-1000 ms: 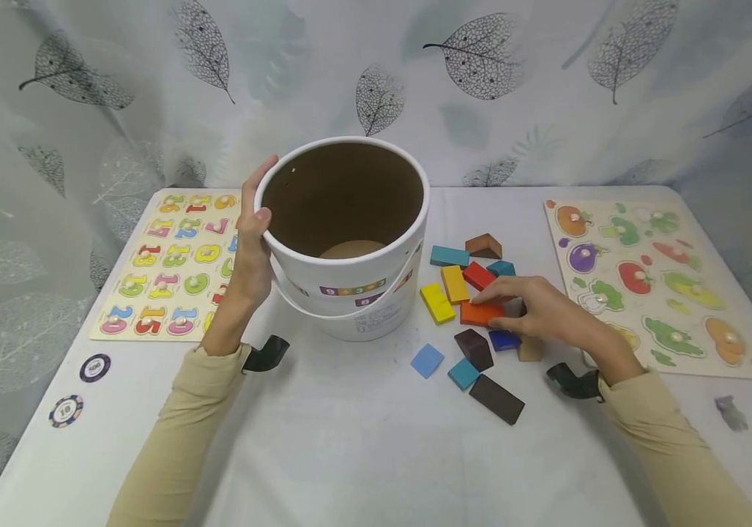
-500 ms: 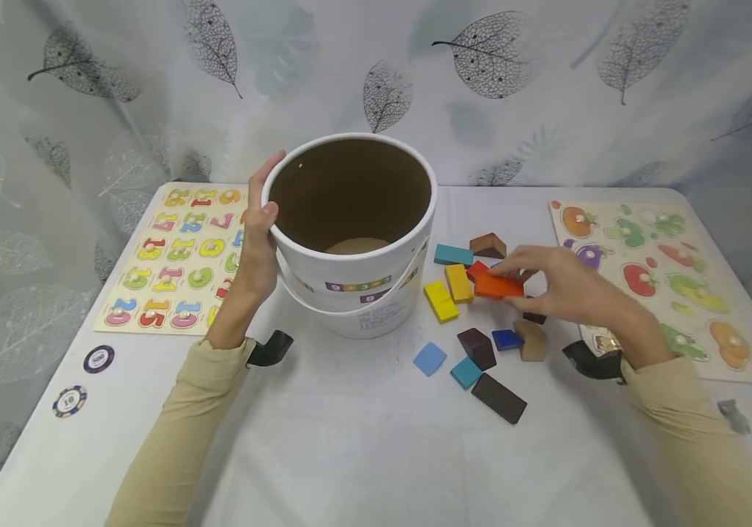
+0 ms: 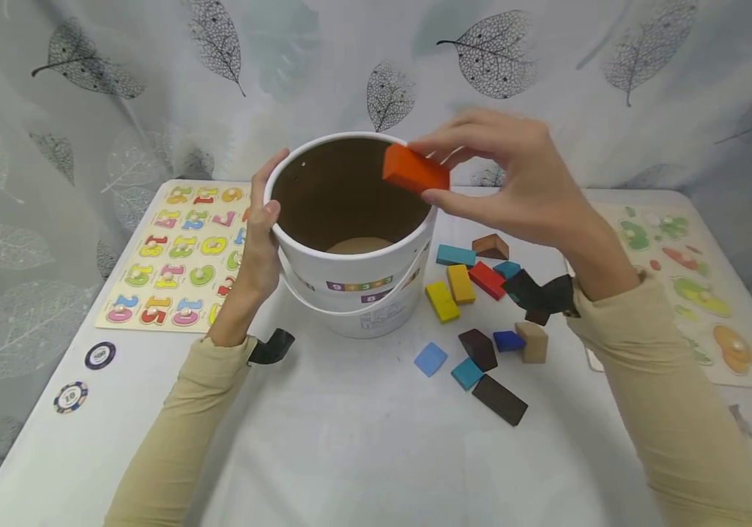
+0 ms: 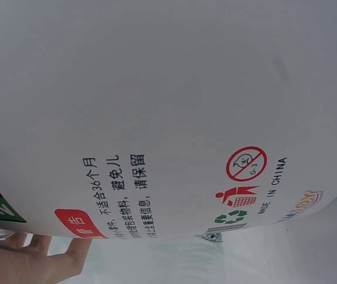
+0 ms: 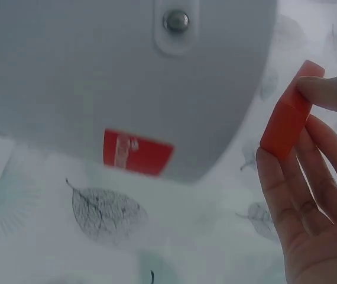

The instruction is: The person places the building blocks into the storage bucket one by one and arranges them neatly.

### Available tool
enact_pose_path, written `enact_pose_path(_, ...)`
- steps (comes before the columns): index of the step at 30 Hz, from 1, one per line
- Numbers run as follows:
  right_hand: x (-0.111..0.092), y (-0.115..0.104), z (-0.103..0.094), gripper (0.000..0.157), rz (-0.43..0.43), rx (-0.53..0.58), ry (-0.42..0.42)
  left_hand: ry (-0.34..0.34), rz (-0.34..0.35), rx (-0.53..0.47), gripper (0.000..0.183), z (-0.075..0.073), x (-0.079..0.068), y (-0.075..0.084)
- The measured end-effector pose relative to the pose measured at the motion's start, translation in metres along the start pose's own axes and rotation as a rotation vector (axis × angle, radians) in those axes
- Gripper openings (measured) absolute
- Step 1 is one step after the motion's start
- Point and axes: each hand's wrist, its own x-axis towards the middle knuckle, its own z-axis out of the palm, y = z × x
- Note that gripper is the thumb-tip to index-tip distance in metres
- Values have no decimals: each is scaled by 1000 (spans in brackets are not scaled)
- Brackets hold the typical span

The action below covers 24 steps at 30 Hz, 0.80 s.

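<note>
A white bucket (image 3: 349, 285) with a brown inside stands at the middle of the table, its handle hanging down in front. My left hand (image 3: 261, 234) grips the bucket's left rim, thumb over the edge. In the left wrist view the printed bucket wall (image 4: 174, 118) fills most of the picture, with fingers at the lower left. My right hand (image 3: 507, 172) pinches an orange block (image 3: 415, 168) between thumb and fingers, over the bucket's right rim. The right wrist view shows the same orange block (image 5: 289, 115) held at the fingertips, beside the bucket wall (image 5: 97, 77).
Right of the bucket lie several loose blocks, among them a yellow block (image 3: 441, 301), a red block (image 3: 487, 280) and a dark brown block (image 3: 499, 400). A number puzzle board (image 3: 171, 256) lies left, a vegetable puzzle board (image 3: 698, 293) right. Two poker chips sit at left.
My right hand has picked up the orange block from the pile and carried it up and left to the bucket's rim. The left hand keeps its grip on the bucket.
</note>
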Motion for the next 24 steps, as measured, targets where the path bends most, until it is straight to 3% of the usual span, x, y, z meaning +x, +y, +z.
enact_pose_path(4,12,1,15,46,-13,55,-24,-9,5,-10,75,1,-1,0)
enact_pose_path(14,15,3,29,40,26,117,-34,-9,-8,-7,74,2,-1,0)
enact_pose_path(24,10,3,25,35,-16,119,-76,-3,2,20,77,0,0,1)
